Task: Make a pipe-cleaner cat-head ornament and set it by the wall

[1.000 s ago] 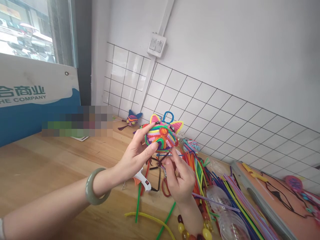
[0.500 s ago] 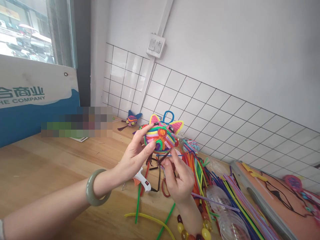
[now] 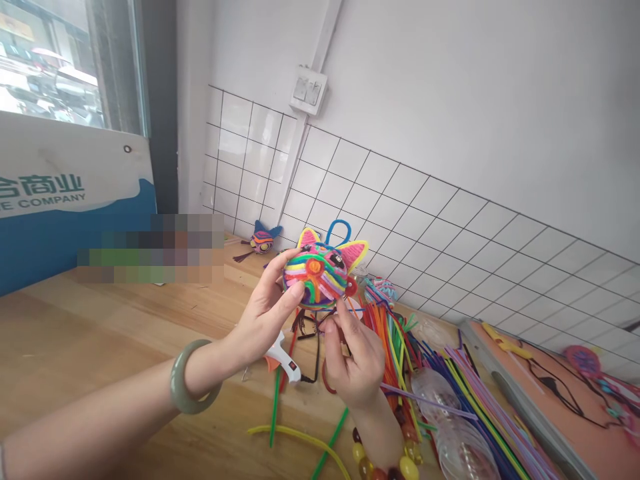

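A rainbow-striped cat-head ornament made of pipe cleaners is held up over the table, its face tilted toward me. It has pink ears edged in yellow, an orange nose and a blue loop on top. My left hand grips its left side, thumb across the front and fingers behind. Just under the ornament's lower right edge, my right hand is closed in a pinch, with dark tassel threads at its fingertips. Another dark tassel hangs below the ornament. What lies behind the ornament is partly hidden.
Below the hands lie a white glue gun, loose green pipe cleaners and a yellow one. Bundled pipe cleaners and clear plastic domes are at right. A blue-eared cat head sits by the wire grid.
The ornament has shifted slightly left and turned, showing more of its right eye. My left hand keeps its grip, while the right fingers have slid a little left along its lower edge.
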Tool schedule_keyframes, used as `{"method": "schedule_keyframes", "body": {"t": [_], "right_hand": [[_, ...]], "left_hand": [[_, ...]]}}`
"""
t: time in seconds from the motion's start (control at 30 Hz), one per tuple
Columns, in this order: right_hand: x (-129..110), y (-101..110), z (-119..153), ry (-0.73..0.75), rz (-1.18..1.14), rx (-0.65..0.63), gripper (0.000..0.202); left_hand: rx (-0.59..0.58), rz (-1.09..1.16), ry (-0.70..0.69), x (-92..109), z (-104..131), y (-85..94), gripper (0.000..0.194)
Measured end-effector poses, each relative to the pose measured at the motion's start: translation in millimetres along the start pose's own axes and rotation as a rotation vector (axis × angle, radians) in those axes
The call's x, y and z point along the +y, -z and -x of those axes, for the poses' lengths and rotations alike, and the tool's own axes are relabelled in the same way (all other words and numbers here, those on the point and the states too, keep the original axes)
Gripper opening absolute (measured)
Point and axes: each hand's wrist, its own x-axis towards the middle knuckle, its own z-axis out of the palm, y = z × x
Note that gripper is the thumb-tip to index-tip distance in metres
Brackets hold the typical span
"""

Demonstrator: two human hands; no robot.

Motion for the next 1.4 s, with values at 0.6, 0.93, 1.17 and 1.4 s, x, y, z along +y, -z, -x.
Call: {"method": "schedule_keyframes", "body": {"t": [0.6, 0.93, 1.17, 1.4], "right_hand": [[-1.5, -0.6, 0.8, 0.012, 0.009, -0.055, 0.062], [-1.2, 0.3, -0.1, 0.018, 0.026, -0.056, 0.060], [-2.3, 1.6, -0.4, 0.023, 0.030, -0.062, 0.061], [-3.5, 1.1, -3.2, 0.002, 0.090, -0.069, 0.056]], "left_hand": [[0.053, 0.152, 0.060, -0.3, -0.4, -2.5, 0.035], [0.049, 0.203, 0.064, -3.6, 1.9, -2.8, 0.036], [0.060, 0.203, 0.107, -5.9, 1.9, -1.4, 0.035], [0.081, 0.345, 0.239, -6.1, -1.2, -6.3, 0.032]]}}
